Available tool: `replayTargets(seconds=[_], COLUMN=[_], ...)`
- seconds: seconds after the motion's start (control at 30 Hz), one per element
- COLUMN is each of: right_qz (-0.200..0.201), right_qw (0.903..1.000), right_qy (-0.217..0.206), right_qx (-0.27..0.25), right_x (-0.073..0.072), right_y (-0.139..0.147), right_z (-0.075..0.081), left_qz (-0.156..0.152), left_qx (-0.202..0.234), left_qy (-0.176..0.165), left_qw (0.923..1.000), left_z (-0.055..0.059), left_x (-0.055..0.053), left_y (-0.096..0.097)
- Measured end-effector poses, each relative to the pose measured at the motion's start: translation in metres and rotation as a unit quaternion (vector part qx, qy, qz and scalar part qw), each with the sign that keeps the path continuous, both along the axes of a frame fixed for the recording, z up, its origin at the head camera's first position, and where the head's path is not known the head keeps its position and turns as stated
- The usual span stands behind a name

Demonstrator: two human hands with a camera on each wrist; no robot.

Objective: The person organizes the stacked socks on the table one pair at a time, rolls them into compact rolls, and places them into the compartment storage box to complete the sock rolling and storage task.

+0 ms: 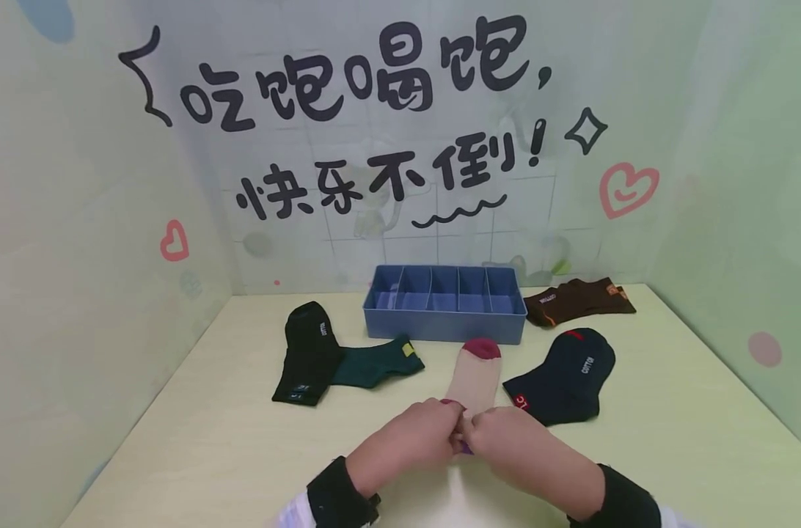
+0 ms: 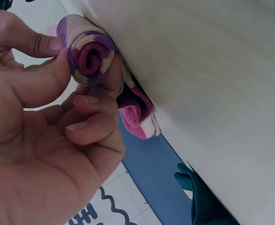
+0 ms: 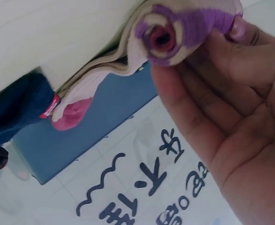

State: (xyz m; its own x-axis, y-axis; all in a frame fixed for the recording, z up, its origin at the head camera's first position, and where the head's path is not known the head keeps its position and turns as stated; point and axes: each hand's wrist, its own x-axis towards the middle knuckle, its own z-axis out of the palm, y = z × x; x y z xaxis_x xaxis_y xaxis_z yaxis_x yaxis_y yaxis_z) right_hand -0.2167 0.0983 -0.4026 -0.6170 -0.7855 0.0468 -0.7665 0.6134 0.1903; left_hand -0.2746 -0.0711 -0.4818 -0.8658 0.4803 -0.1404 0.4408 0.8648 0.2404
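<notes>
A pale pink sock (image 1: 474, 381) with a magenta toe lies in the middle of the table, its near end wound into a roll. In the left wrist view the roll (image 2: 91, 58) shows a spiral of purple, cream and magenta. My left hand (image 1: 419, 434) pinches one end of it between thumb and fingers. At the other end my right hand (image 1: 524, 447) grips the roll (image 3: 163, 37), thumb on one side and fingers on the other. In the head view both hands meet and cover most of the roll.
A blue divided box (image 1: 444, 326) stands at the back. Left of the sock lie a black sock (image 1: 306, 356) and a dark green sock (image 1: 374, 364). To the right are a navy sock (image 1: 568, 378) and a brown sock (image 1: 575, 302). Walls enclose the back and sides.
</notes>
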Motion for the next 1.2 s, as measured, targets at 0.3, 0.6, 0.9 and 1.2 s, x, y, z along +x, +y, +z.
replayTargets(seconds=[0.3,0.6,0.9,1.2], right_qz=[-0.037,0.027,-0.009,-0.091], right_qw=[0.9978,0.9914,0.9983,0.9696], right_qy=[0.042,0.113,-0.057,-0.19], right_qx=[0.035,0.061,-0.007,-0.125], right_x=[0.017,0.008,-0.014,-0.022], right_y=[-0.002,0.0,0.006,0.008], right_z=[-0.006,-0.009,-0.003,0.0], left_qz=[-0.032,-0.075,-0.078,-0.055], left_qx=[-0.058,-0.047,-0.036,-0.027], left_qy=[0.105,0.116,0.074,0.061], left_qw=[0.9923,0.9893,0.9936,0.9963], left_z=[0.085,0.078,0.082,0.079], left_x=[0.056,0.052,0.05,0.044], left_y=[0.001,-0.001,-0.005,-0.005])
